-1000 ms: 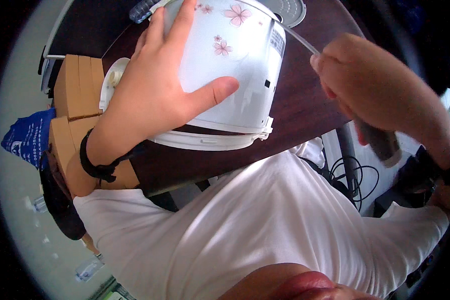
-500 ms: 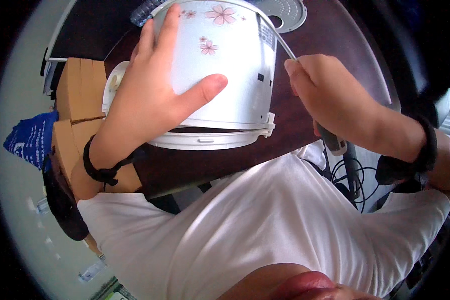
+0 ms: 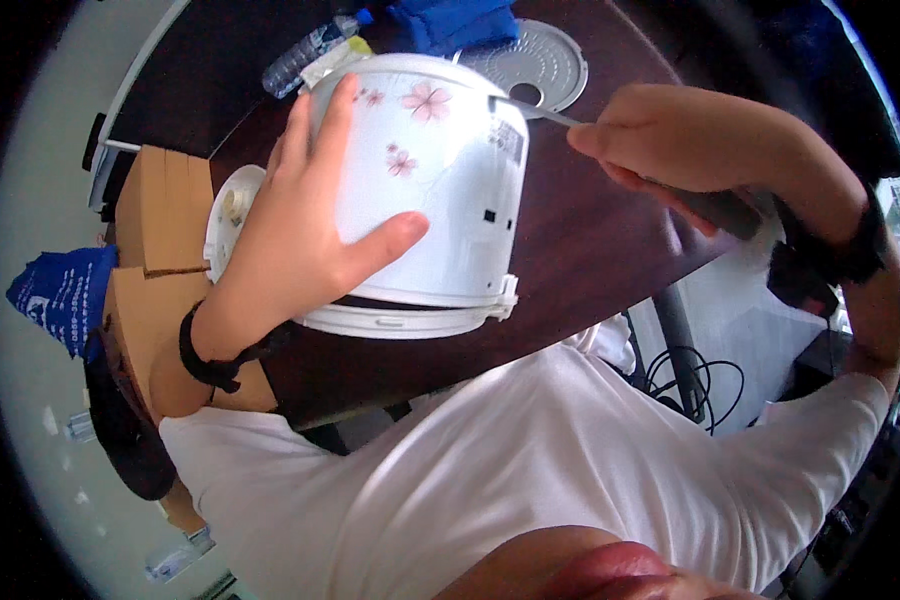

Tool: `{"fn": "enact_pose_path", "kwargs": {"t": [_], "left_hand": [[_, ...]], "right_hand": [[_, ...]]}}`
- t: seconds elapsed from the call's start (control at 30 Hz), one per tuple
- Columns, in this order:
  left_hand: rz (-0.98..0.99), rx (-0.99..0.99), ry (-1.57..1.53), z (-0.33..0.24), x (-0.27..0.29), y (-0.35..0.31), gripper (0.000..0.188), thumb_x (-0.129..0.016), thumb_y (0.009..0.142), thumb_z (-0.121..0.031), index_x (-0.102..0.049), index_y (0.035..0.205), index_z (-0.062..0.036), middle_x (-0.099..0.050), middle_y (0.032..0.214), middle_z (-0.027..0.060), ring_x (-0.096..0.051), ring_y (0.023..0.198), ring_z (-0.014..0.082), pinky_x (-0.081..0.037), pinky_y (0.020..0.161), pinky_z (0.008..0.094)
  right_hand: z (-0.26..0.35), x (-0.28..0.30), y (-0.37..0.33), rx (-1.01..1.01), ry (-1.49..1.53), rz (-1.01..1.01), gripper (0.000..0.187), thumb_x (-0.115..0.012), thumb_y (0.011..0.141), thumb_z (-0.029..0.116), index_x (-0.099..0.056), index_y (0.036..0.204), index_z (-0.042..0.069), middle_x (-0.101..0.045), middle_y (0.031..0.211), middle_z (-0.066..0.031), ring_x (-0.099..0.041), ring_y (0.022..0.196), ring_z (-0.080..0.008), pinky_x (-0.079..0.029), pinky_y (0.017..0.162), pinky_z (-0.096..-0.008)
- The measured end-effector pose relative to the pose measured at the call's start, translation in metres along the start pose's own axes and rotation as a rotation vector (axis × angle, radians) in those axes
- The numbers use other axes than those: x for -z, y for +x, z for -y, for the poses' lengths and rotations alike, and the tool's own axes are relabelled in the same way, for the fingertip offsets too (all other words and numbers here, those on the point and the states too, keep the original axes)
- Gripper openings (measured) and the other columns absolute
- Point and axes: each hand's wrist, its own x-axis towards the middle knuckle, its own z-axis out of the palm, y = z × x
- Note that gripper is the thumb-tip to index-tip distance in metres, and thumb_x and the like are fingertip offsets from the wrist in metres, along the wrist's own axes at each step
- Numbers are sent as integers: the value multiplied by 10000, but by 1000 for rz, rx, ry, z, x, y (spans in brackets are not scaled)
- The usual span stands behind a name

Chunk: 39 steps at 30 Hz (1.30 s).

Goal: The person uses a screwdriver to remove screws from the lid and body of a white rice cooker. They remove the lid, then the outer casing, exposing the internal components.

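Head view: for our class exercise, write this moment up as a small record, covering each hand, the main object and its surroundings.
left hand: spread against the shell, fingers apart
right hand: closed around a dark-handled tool
tool shaft: metal, reaching the shell's upper right edge
main object: white shell with pink flowers
surface: dark table
beyond shell: perforated grey disc, clear bottle
far left: cardboard boxes

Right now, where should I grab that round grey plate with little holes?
Probably pinch the round grey plate by its right rim, coming from the right: it lies flat on the table and that edge is uncovered, while the blue bundle and white pot crowd its left.
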Motion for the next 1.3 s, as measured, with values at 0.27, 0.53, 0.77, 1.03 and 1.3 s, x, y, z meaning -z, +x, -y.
{"fn": "enact_pose_path", "kwargs": {"t": [0.27, 0.53, 0.77, 1.03, 1.3], "left_hand": [[-17, -17, 20, -1, -1, -8, 1060, -751, 706, -423, -215, 1528, -25, -245, 1473, 403, -392, 1316, 523, -368, 1070, 496], [-23, -9, -80, 1, 8, 13, 1066, -729, 664, -408, -227, 1524, -27, -260, 1479, 372, -415, 1300, 506, -372, 1062, 512], [-13, 7, -58, 1, 2, 8, 1084, -741, 655, -399, -217, 1527, -25, -246, 1481, 379, -422, 1295, 502, -392, 1040, 519], [7, 25, -180, 7, 1, 8, 1098, -734, 677, -443, -199, 1531, -8, -235, 1490, 368, -448, 1290, 459, -432, 1014, 488], [-1, -10, -255, 35, 0, 1, 1120, -700, 694, -526, -189, 1525, 25, -239, 1498, 343, -438, 1309, 420, -433, 1015, 467]], "right_hand": [[-29, -25, 11, 10, -87, -145, 750, -294, 1017, 578, -500, 560, 20, -541, 507, -128, -574, 383, -241, -494, 390, -378], [-25, -10, 6, 26, -177, -320, 727, -363, 1021, 541, -656, 669, -25, -603, 598, -223, -649, 587, -388, -536, 580, -437], [-37, -42, 19, 168, -385, -680, 716, -405, 1019, 505, -599, 517, 33, -546, 470, -161, -593, 418, -315, -487, 396, -381], [-80, -91, 50, 148, -370, -682, 711, -422, 1019, 477, -614, 496, 35, -550, 455, -143, -600, 420, -315, -490, 395, -385], [-85, -81, 51, 85, -164, -718, 704, -487, 996, 476, -595, 489, 1, -515, 443, -175, -567, 421, -360, -476, 429, -409]]}}
